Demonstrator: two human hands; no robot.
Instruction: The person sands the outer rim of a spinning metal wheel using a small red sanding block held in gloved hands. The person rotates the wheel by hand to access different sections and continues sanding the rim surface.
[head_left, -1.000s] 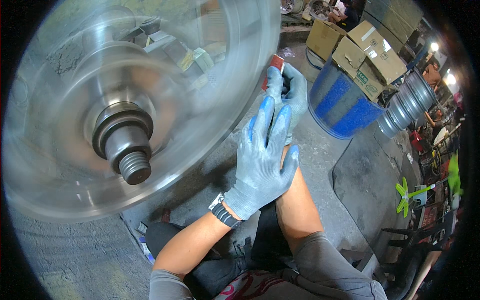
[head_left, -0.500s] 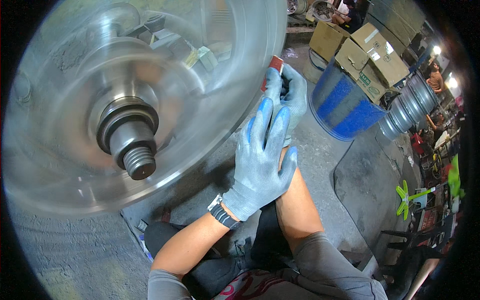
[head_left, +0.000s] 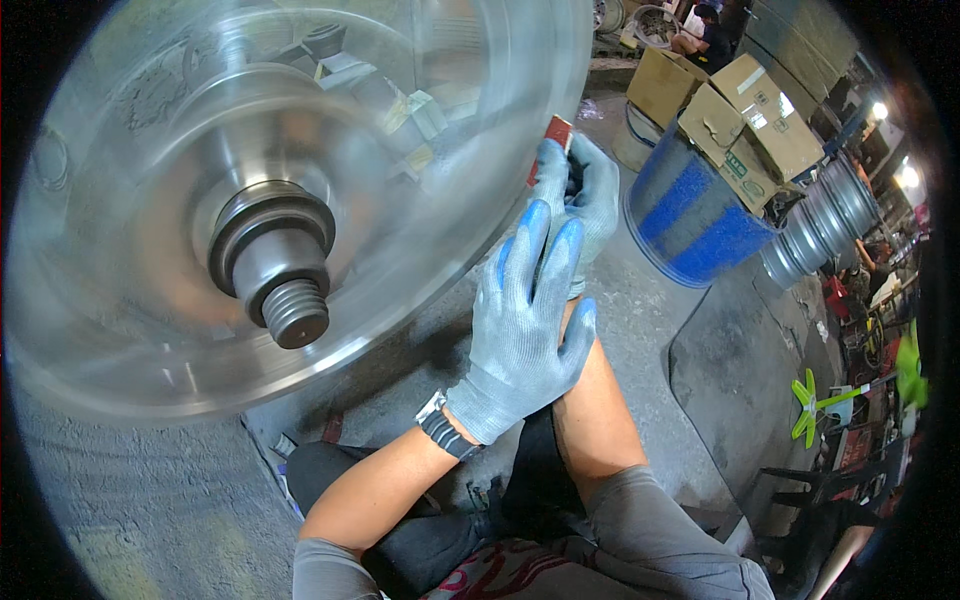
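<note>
A large metal wheel rim (head_left: 455, 225), blurred by spinning, fills the upper left. At its middle a steel spindle (head_left: 280, 255) ends in a thick thread. My right hand (head_left: 597, 195), in a grey glove with blue fingertips, is closed on a red abrasive pad (head_left: 559, 132) at the rim's right edge. Whether the pad's face presses on the metal is hidden. My left hand (head_left: 520, 320), gloved alike, lies in front of my right wrist with its fingers stretched out and nothing in them. A watch (head_left: 440, 420) with a dark strap is on my left wrist.
A blue drum (head_left: 690, 215) stands at the right with cardboard boxes (head_left: 755, 110) on top. Beside it lie stacked metal rims (head_left: 825, 220). A bright green star-shaped base (head_left: 808, 408) is farther right. Another person (head_left: 703, 38) sits at the back.
The wheel keeps spinning and sits slightly farther right and higher in the picture. My right hand has shifted slightly right and down with the abrasive pad; my left hand is almost unmoved.
</note>
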